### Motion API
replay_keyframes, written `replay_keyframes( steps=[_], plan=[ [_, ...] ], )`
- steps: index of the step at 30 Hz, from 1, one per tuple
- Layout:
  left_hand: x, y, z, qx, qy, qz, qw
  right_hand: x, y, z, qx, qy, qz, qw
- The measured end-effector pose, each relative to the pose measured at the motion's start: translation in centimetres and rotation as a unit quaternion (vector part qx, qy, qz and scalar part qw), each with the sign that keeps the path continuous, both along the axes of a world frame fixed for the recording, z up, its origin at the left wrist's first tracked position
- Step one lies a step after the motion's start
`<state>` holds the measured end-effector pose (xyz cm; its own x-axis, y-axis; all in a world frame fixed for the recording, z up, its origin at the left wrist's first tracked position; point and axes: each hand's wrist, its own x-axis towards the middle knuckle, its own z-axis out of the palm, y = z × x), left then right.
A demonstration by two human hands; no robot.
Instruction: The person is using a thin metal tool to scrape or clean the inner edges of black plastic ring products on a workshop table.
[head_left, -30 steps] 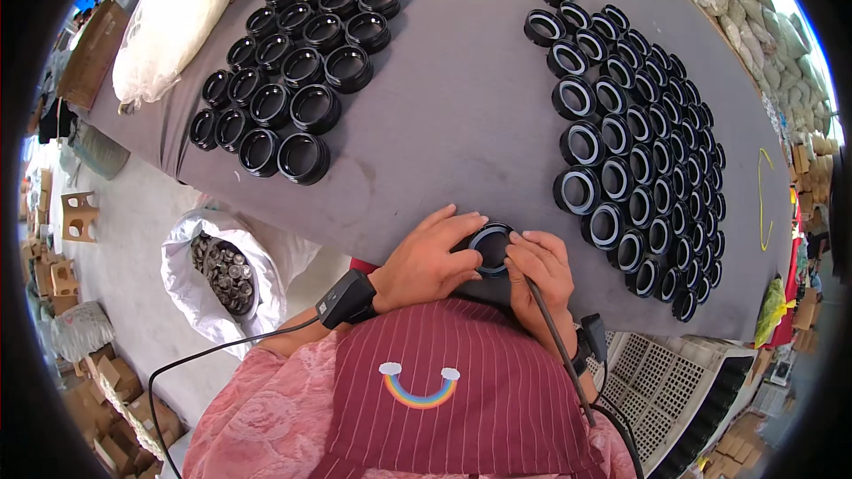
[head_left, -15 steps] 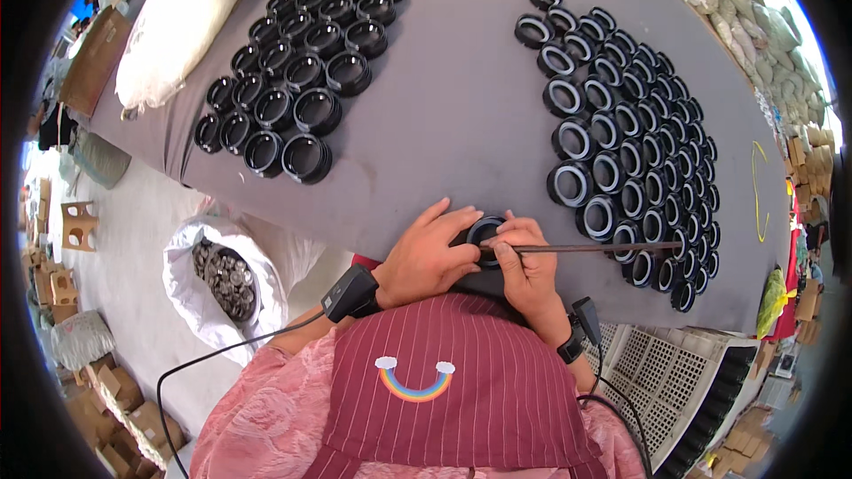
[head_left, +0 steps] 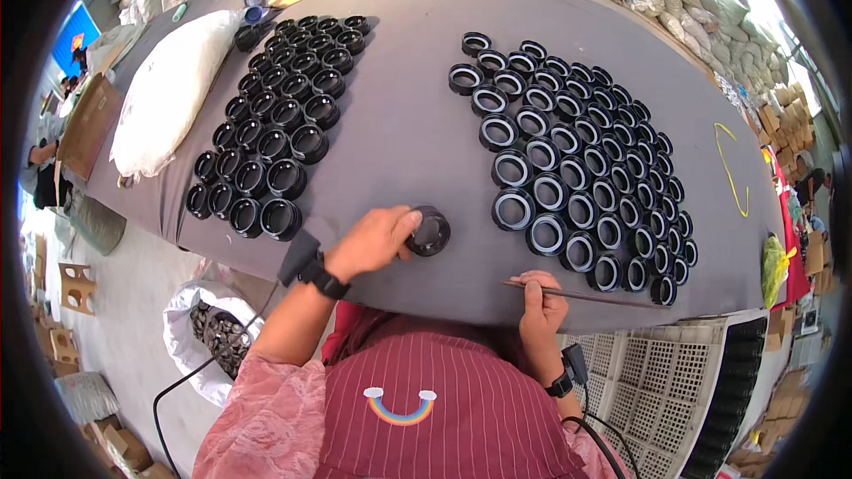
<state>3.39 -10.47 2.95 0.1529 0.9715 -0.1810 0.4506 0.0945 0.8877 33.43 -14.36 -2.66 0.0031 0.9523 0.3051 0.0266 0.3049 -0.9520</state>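
Observation:
My left hand (head_left: 374,239) pinches the left side of a black ring (head_left: 441,215) between thumb and fingers, over the grey-covered table (head_left: 399,80). The ring's inside looks dark. Near the table's front edge, my right hand (head_left: 541,306) is closed around a thin dark rod (head_left: 612,301), which points right, past the front of a group of rings. Those black rings with pale inner bands (head_left: 543,153) lie in close rows on the right. Another group of black rings (head_left: 286,176), without pale bands, is lined up at the left.
A full white sack (head_left: 173,93) lies on the table's left part. Below the left edge, an open white bag (head_left: 182,337) holds metallic pieces. Pale plastic crates (head_left: 652,372) stand at the lower right. A yellow strip (head_left: 732,173) lies far right. Cables trail from both wrists.
My left hand has moved the black ring forward and left, away from the rod. My right hand keeps the rod and is now lower and apart from the ring. The view has tilted up.

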Motion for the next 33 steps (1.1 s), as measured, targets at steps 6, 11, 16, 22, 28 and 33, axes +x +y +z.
replay_keyframes(
  steps=[6, 11, 16, 22, 28, 33],
  plan=[
    [-1.5, 5.2, 0.1, -0.067, 0.072, 0.070, 0.993, 0.6, 0.4, -1.0, 0.062, -0.081, 0.032, 0.994],
    [-1.3, 7.2, -1.9, 0.143, 0.408, 0.203, 0.879, 0.8, 0.5, -0.7, 0.053, -0.069, 0.026, 0.996],
    [4.9, 6.1, 1.0, 0.368, 0.218, 0.150, 0.891, 1.1, 0.4, -0.7, 0.058, -0.071, 0.030, 0.995],
    [11.9, 6.4, -1.7, 0.334, 0.208, -0.019, 0.919, 0.7, 0.0, 0.0, 0.062, -0.083, 0.046, 0.994],
    [10.7, 2.8, -1.5, 0.280, 0.166, -0.067, 0.943, 0.9, -0.3, -0.8, 0.052, 0.022, 0.019, 0.998],
    [6.7, -3.5, -2.9, 0.286, 0.095, -0.109, 0.947, 0.0, 0.1, 0.2, 0.079, 0.019, 0.038, 0.996]
  ],
)
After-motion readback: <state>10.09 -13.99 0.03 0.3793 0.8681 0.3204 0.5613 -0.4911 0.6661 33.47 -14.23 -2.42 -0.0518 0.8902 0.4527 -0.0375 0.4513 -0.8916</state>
